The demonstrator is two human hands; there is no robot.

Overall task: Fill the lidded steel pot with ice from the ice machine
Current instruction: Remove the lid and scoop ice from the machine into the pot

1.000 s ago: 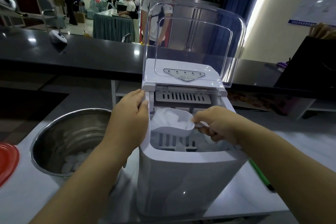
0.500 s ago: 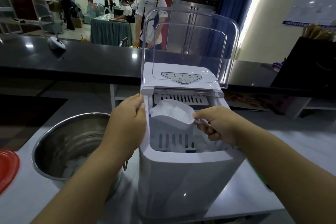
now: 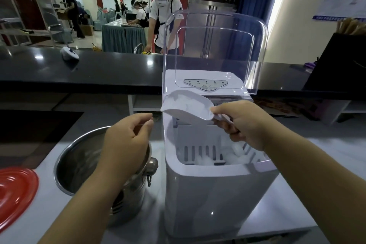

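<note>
A white ice machine (image 3: 213,190) stands on the counter with its clear lid (image 3: 215,49) raised. Ice lies in its basket (image 3: 206,159). My right hand (image 3: 243,123) grips the handle of a white plastic scoop (image 3: 188,108) loaded with ice, held above the machine's left rim. The open steel pot (image 3: 79,164) stands left of the machine, its inside mostly hidden by my arm. My left hand (image 3: 126,140) hovers over the pot's right side, fingers loosely curled, holding nothing.
A red lid (image 3: 15,190) lies at the left edge of the pale counter (image 3: 297,210). A black raised counter (image 3: 111,71) runs behind. A dark box (image 3: 340,65) stands at the far right. Several people work at tables in the background.
My right hand has lifted the filled scoop up out of the basket and leftward. My left hand has let go of the machine's rim and moved over the pot.
</note>
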